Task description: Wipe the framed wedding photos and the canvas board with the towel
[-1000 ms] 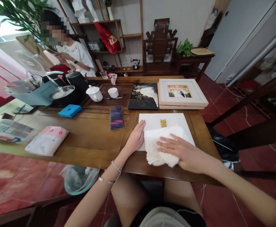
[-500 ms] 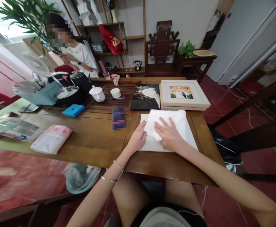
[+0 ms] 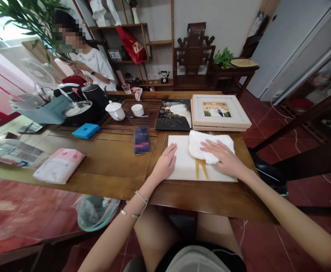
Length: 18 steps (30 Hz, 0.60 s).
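A flat white panel (image 3: 179, 166) lies on the wooden table in front of me. Near its lower edge shows a tan two-legged shape (image 3: 201, 169), its upper part hidden by a folded white towel (image 3: 196, 145). My right hand (image 3: 220, 155) lies flat on the towel, fingers stretched out and pressing it against the panel's right half. At the panel's left edge rests my left hand (image 3: 165, 163), its fingers extended along the edge and touching the panel.
Behind the panel are framed photos (image 3: 222, 124) and a dark photo panel (image 3: 173, 115). A phone (image 3: 142, 140), blue block (image 3: 86, 130), white teapot (image 3: 116, 112) and tissue pack (image 3: 59, 166) stand leftward. A person (image 3: 90, 64) sits across; a bin (image 3: 97, 215) is below.
My right hand has slid the towel to the right across the panel, uncovering the tan two-legged shape and more of the panel's left side. My left hand stays at the left edge.
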Each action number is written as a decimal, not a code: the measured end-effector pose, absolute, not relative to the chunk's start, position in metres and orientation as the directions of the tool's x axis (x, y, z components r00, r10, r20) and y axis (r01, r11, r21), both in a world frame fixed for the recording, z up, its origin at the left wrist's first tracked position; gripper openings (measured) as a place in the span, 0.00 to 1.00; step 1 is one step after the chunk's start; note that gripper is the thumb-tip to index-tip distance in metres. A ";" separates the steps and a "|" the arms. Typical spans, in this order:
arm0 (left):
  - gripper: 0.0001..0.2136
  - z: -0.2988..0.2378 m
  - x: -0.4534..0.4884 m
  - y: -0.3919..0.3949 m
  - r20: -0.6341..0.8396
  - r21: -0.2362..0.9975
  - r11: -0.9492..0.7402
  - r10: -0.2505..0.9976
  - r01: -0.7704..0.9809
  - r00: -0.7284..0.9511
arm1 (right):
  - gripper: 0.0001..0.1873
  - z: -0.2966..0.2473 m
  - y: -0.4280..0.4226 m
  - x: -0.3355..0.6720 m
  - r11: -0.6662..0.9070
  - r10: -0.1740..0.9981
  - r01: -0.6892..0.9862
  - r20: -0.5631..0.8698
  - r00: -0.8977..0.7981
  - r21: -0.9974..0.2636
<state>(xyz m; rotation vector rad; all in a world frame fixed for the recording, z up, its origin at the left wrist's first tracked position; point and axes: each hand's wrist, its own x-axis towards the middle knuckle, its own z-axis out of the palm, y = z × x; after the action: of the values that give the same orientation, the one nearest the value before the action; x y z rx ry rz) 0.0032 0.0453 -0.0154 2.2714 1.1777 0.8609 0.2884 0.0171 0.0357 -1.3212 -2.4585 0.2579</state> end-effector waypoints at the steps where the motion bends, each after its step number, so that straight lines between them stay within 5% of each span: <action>1: 0.21 -0.015 0.003 0.045 0.324 0.625 -0.541 0.836 0.563 0.443 | 0.38 0.035 0.028 0.288 0.491 0.870 0.817 0.210 -0.446 -0.302; 4: 0.21 -0.016 0.003 0.045 0.329 0.628 -0.541 0.836 0.559 0.439 | 0.36 0.034 0.043 0.277 0.357 0.930 0.893 0.189 -0.314 -0.273; 7: 0.21 -0.016 0.003 0.046 0.327 0.626 -0.541 0.836 0.561 0.441 | 0.38 0.035 0.022 0.258 0.425 0.905 0.868 0.148 -0.399 -0.256; 14: 0.21 -0.015 0.001 0.046 0.327 0.630 -0.555 0.824 0.543 0.463 | 0.46 0.042 -0.065 0.259 0.818 0.539 0.493 0.093 -0.837 -0.297; 18: 0.21 -0.016 0.001 0.046 0.331 0.622 -0.552 0.828 0.554 0.453 | 0.41 0.046 -0.052 0.286 0.803 0.526 0.454 0.100 -0.845 -0.385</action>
<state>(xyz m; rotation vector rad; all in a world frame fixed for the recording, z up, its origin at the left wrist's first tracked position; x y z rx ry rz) 0.0011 0.0460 -0.0156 2.2800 1.1608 0.8643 0.2856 -0.0519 0.0462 -0.7666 -2.7882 0.5197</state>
